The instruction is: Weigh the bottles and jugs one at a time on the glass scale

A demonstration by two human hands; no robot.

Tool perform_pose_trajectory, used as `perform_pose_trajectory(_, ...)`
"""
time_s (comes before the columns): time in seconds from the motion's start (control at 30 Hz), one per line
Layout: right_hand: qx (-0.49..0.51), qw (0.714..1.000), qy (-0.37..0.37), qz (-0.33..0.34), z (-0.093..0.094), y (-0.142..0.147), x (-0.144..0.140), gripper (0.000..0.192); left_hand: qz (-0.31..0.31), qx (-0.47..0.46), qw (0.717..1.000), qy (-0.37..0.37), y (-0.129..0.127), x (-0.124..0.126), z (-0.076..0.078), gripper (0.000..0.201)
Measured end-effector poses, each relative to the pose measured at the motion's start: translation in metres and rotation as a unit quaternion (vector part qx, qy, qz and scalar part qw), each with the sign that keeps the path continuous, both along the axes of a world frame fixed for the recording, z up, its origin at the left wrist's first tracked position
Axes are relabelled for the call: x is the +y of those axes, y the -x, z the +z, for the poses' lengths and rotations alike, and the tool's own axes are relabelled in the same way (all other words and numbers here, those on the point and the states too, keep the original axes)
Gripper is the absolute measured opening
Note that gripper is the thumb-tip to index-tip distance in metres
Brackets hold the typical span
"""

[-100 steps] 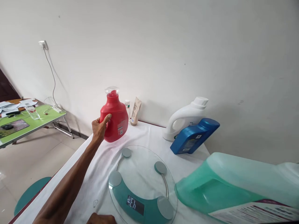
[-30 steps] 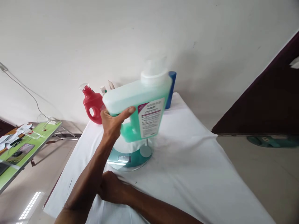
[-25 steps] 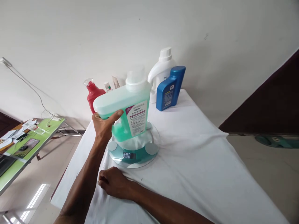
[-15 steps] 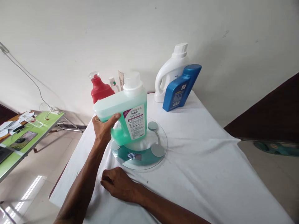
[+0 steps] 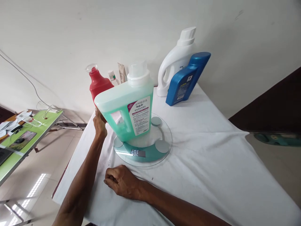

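A jug of green liquid with a white cap stands on the round glass scale, its label facing me. Lit digits show on the scale's display, but I cannot read them surely. My left hand is off the jug's handle, at its left end and just below the red bottle. Its fingers point away from me, apart from the handle and partly hidden behind the jug. Resting on the cloth in front of the scale, my right hand is loosely curled with nothing visible in it.
A white handled bottle and a blue bottle stand at the back right. Behind the jug are a small bottle and a tube. White cloth covers the table; a green table with papers stands left.
The jug has gone from tilted in my left hand to standing on the scale. My left hand has let go of its handle and moved back. The display digits have changed.
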State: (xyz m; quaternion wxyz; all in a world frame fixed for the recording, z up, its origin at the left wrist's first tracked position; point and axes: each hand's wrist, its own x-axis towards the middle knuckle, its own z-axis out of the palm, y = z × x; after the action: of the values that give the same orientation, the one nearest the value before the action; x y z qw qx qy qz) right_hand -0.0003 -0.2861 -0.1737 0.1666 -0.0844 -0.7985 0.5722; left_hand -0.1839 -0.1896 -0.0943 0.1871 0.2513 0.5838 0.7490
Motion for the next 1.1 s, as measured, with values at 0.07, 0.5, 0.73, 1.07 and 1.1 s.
perform_pose_trajectory(0.07,0.000,1.000,-0.010,-0.004,-0.001,0.001,0.000,0.028,0.020,0.000,0.998,0.051,0.014,-0.001,-0.028,0.061)
perform_pose_trajectory(0.5,0.014,0.999,-0.046,0.005,-0.003,0.000,-0.001,0.035,0.009,0.056,0.991,0.121,0.019,-0.006,-0.053,0.057)
perform_pose_trajectory(0.73,0.016,0.999,-0.040,0.008,-0.004,-0.002,-0.001,0.036,-0.019,0.083,0.988,0.130,0.007,-0.010,-0.038,0.052)
perform_pose_trajectory(1.07,0.003,0.999,-0.051,0.007,-0.006,-0.001,-0.002,0.036,-0.023,0.121,0.982,0.146,0.008,-0.009,-0.041,0.059)
perform_pose_trajectory(1.1,0.003,0.999,-0.053,0.006,-0.005,-0.001,-0.002,0.036,-0.023,0.124,0.981,0.147,0.009,-0.009,-0.042,0.059)
